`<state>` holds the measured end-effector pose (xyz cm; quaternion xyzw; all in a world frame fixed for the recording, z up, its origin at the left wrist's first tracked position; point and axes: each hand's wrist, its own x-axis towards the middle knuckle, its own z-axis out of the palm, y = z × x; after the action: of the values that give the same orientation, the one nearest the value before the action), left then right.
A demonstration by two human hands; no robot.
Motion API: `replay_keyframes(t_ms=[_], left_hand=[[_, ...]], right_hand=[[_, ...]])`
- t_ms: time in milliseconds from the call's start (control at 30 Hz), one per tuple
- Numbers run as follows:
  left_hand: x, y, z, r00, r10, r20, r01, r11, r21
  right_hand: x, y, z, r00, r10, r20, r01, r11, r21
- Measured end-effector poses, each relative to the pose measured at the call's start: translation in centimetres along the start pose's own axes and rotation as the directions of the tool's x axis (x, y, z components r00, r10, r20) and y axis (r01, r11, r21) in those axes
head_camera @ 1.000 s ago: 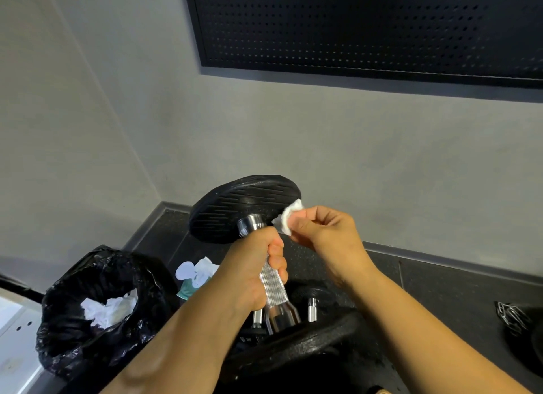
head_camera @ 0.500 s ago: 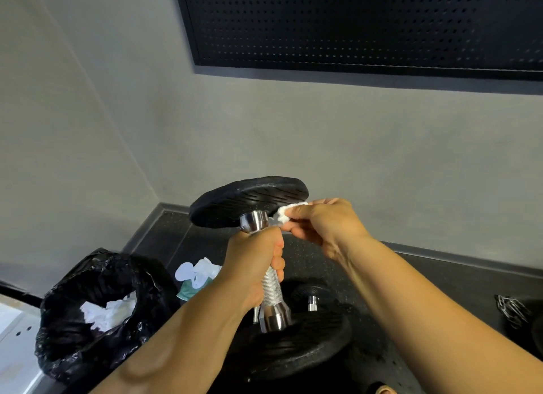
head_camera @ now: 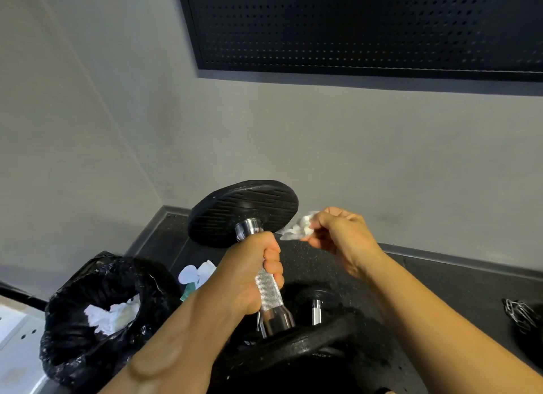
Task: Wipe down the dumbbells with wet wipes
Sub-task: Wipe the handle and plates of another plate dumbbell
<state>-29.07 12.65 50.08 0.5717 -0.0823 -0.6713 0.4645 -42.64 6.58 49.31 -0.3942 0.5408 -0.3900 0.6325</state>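
Gaping open well to the left of the dumbbell (head_camera: 244, 211), a black bin bag (head_camera: 73, 349) is holding crumpled white wipes (head_camera: 108, 317). Between the bag and the dumbbell, a pack of wipes (head_camera: 189, 276) is lying on the dark floor (head_camera: 484, 293). My left hand (head_camera: 249, 279) is gripping the dumbbell in a full fist round its knurled chrome handle (head_camera: 269, 290), just under the upper collar. I am holding it tilted, one black plate up toward the grey wall (head_camera: 352, 143) and the other low between my forearms. Just right of the upper plate's rim, my right hand (head_camera: 340, 237) is pinching a bunched wet wipe (head_camera: 296, 230) between thumb and fingertips; I cannot tell whether it is touching the plate. Behind the dumbbell's lower plate, a second dumbbell (head_camera: 316, 311) is standing on the floor. Far right of the dumbbell, a dark object with shiny metal (head_camera: 518, 314) is lying, too small to make out.
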Motion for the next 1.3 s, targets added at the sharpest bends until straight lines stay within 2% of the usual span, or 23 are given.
replay_keyframes(t_ms=[133,267,333,400,533,667,833,967,1033,1200,1300], left_hand=[[0.1,-0.1,-0.3,0.997,0.038,-0.065,-0.035,0.998,0.056],[0.5,-0.2,0.0,0.98,0.144,-0.14,-0.119,0.978,0.171],[0.8,-0.3,-0.1,0.969,0.185,-0.165,-0.147,0.965,0.218],[1.2,-0.4,-0.3,0.96,0.214,-0.181,-0.163,0.952,0.258],[1.5,-0.6,-0.4,0.946,0.256,-0.197,-0.188,0.931,0.312],[1.7,-0.9,-0.5,0.937,0.296,-0.184,-0.216,0.908,0.359],[1.9,-1.0,-0.2,0.932,0.316,-0.18,-0.218,0.882,0.419],[1.8,-1.0,-0.2,0.943,0.288,-0.167,-0.2,0.891,0.408],[1.6,-0.9,-0.2,0.952,0.272,-0.14,-0.197,0.896,0.398],[1.2,-0.8,-0.1,0.968,0.23,-0.104,-0.174,0.907,0.383],[1.3,-0.9,-0.2,0.974,0.206,-0.091,-0.161,0.919,0.36]], right_hand=[[-0.6,0.0,-1.2,0.995,-0.093,-0.031,0.09,0.993,-0.076],[-1.8,-0.5,-0.7,0.932,-0.361,-0.034,0.346,0.914,-0.211],[-2.7,-0.9,0.2,0.854,-0.521,-0.015,0.495,0.821,-0.285],[-3.7,-1.3,1.3,0.743,-0.669,0.029,0.621,0.672,-0.404],[-4.5,-1.6,2.8,0.552,-0.825,0.124,0.717,0.394,-0.575],[-4.2,-1.5,3.7,0.427,-0.882,0.198,0.754,0.226,-0.617],[-4.1,-1.2,4.4,0.37,-0.892,0.26,0.712,0.093,-0.696],[-3.9,-1.2,4.2,0.285,-0.89,0.356,0.666,-0.083,-0.741],[-3.7,-1.1,4.0,0.251,-0.89,0.38,0.645,-0.139,-0.751],[-3.3,-0.9,4.0,0.212,-0.899,0.383,0.671,-0.151,-0.726],[-3.2,-1.2,3.7,0.306,-0.887,0.345,0.705,-0.032,-0.708]])
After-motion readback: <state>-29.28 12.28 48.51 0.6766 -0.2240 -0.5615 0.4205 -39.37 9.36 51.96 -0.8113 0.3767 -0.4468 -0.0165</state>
